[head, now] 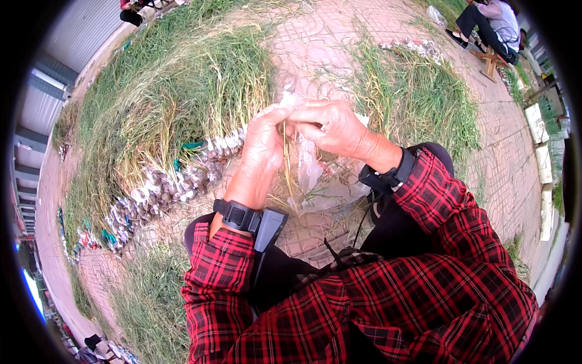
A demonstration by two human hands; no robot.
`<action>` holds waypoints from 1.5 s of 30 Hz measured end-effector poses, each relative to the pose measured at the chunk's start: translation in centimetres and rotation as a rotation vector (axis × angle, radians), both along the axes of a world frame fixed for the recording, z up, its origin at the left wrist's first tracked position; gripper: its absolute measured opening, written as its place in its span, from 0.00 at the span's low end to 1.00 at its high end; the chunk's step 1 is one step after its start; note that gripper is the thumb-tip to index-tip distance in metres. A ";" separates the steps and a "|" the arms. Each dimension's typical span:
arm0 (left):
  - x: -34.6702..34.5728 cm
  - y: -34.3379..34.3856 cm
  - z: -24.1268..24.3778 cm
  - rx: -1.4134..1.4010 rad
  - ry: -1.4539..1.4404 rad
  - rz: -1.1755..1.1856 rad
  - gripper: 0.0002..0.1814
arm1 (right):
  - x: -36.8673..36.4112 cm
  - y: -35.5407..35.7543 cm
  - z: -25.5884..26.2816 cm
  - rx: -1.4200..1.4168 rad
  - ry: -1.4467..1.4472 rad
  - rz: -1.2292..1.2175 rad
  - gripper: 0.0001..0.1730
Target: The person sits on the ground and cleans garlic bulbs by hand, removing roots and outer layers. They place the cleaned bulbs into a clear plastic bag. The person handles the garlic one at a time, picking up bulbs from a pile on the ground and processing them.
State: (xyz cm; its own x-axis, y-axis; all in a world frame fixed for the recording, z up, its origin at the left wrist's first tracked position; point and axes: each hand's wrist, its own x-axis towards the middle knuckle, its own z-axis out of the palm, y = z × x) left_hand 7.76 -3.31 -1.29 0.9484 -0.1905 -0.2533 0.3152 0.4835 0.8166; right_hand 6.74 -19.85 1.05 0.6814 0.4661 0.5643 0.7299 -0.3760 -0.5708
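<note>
My left hand (267, 136) and my right hand (334, 129) meet in front of me, fingertips together. Between them they pinch a piece of thin white plastic (291, 98) at the top of a few grass-like stalks (287, 168), which hang down below the fingers. How the plastic sits around the stalks is partly hidden by the fingers. Under my hands a clear plastic sheet or bag (313, 200) lies on the paving with loose stalk bits. To the left, a long row of plastic-wrapped root ends (150, 195) edges a heap of green and yellowed stalks (182, 95).
Another heap of green stalks (418, 95) lies at the right, with wrapped ends along its far edge. A person (489, 22) sits on a wooden stool (491, 61) at the upper right. White blocks (539, 132) line the paving's right edge. Cut greenery (150, 300) lies at the lower left.
</note>
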 end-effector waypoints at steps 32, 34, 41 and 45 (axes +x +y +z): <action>-0.7 0.3 1.9 0.170 -0.052 -0.274 0.02 | 2.0 -3.0 0.4 0.298 0.854 -0.059 0.09; -0.7 0.3 1.7 0.256 -0.103 -0.225 0.02 | 2.0 -2.6 0.1 0.335 0.800 -0.089 0.09; -1.4 -1.1 1.5 0.440 -0.278 -0.062 0.02 | 0.8 -0.7 0.0 0.417 0.641 -0.264 0.05; -2.0 -1.8 1.9 0.496 -0.330 -0.073 0.03 | 0.6 -0.9 -1.0 0.484 0.713 -0.268 0.02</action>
